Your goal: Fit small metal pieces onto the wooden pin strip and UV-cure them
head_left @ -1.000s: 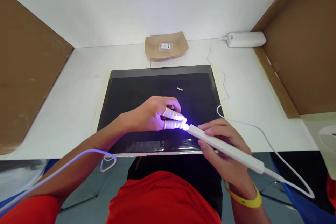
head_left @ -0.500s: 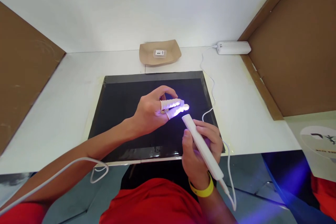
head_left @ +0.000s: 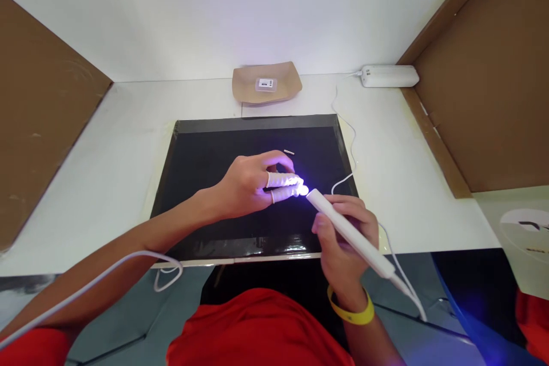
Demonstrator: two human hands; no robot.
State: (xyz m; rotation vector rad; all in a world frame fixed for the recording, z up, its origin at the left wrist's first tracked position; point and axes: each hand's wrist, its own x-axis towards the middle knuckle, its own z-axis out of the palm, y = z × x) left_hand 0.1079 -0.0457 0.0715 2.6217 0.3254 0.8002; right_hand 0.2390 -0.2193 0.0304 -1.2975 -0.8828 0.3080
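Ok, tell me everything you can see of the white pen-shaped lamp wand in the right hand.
The white pen-shaped lamp wand is a slim, smooth, plastic-looking stick. The right hand grips its middle, slanting it up-left over the black mat. Its tip glows violet-white against the left hand's two white-sleeved fingertips. A white cable leaves its rear end.

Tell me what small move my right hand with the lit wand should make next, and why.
Probably hold the white wand steady in the right hand, tip aimed at the left hand's covered fingertips. The violet glow sits right on whatever tiny piece they pinch over the black mat, too small to identify, so shifting the aim would likely take the light off it.
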